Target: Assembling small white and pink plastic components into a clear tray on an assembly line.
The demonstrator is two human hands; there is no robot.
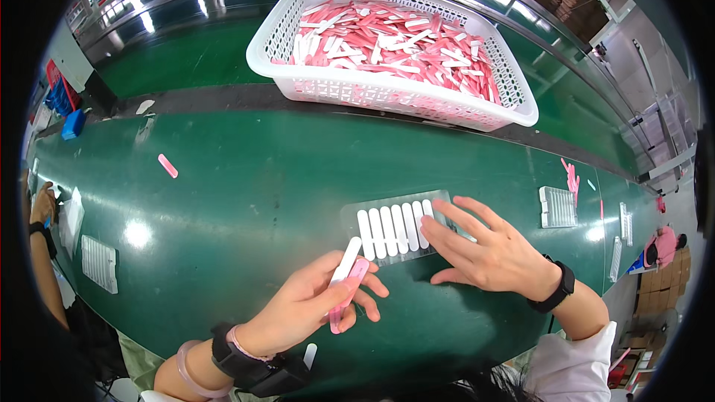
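Note:
My left hand [316, 294] is closed round a few flat strips with rounded ends: a white strip [345, 260] and pink strips [353, 281] fanned beside it. Just beyond it, a clear plastic tray [372, 202] lies on the green table, with several white strips [395, 231] side by side in its slots. Over the tray's right end, my right hand [488, 249] is open, fingers stretched out and thumb apart. Its fingertips are at the rightmost white strip; whether they touch it I cannot tell. The tray's right end is partly hidden under that hand.
A white perforated basket [328, 78] heaped with pink and white strips stands at the back. One pink strip [168, 165] lies at left. More clear trays sit at the left [99, 264] and right [558, 207]. Another person's hand [43, 205] is at the far left.

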